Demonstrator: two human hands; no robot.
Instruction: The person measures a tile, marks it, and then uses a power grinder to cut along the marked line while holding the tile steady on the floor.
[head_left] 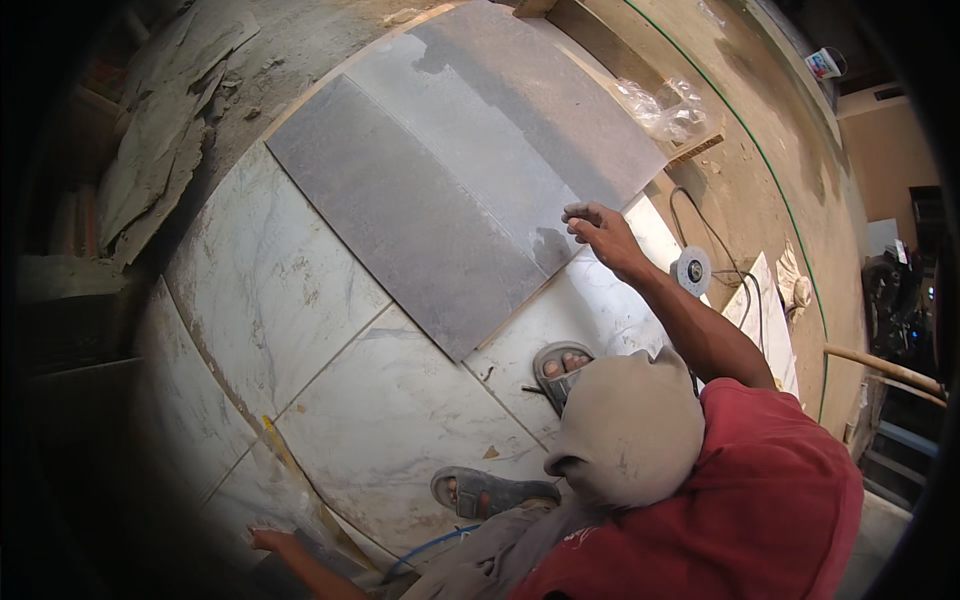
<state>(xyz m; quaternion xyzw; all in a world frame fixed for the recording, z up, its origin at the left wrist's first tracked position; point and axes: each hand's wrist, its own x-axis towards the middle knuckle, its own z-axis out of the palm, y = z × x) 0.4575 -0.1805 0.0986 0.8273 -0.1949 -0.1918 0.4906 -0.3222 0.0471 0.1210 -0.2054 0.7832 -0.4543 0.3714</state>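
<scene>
A large grey tile (pixel 390 200) lies over white marbled floor tiles (pixel 290 260). A straight pale line runs along it, and a lighter band with dark, wet-looking patches covers its middle. Near the tile's right corner is my right hand (pixel 597 228), its fingers loosely bent and apart, with nothing visible in them. Beside my right forearm an angle grinder (pixel 692 270) shows its round disc; the arm hides part of its body. My left hand (pixel 268 539) is low at the left, near the floor. Its fingers are too small and dim to make out.
My sandalled feet (pixel 492 492) stand on the white tiles, below my bent knee (pixel 630 430). Crumpled clear plastic (pixel 665 108) lies past the grey tile. A black cable (pixel 715 235) and a green hose (pixel 765 150) cross the right side. Broken slabs (pixel 165 170) lean at the left.
</scene>
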